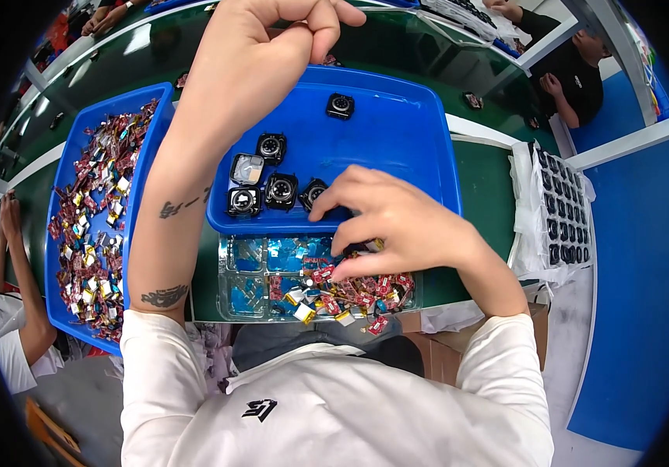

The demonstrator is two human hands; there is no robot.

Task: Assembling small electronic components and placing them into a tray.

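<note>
My left hand [284, 35] reaches far forward over the green belt, past the blue tray [397, 167]. Its fingers are curled, one pointing right; whatever they hold is hidden. Over the tray's near rim, my right hand [401, 222] bends its fingers around a small dark part [364, 247], mostly covered and too hidden to name. Beneath that hand, a clear compartment tray [224, 268] carries red circuit boards with small batteries [358, 294] and blue film pieces [288, 253]. Black watch cases [281, 191] lie in the blue tray, one [340, 106] apart at the back.
At left stands a blue bin [60, 292] heaped with red boards and batteries. White foam trays [525, 194] with rows of black parts sit at right. Other people work across the belt [404, 47] and at far left; a white metal frame [630, 140] rises at right.
</note>
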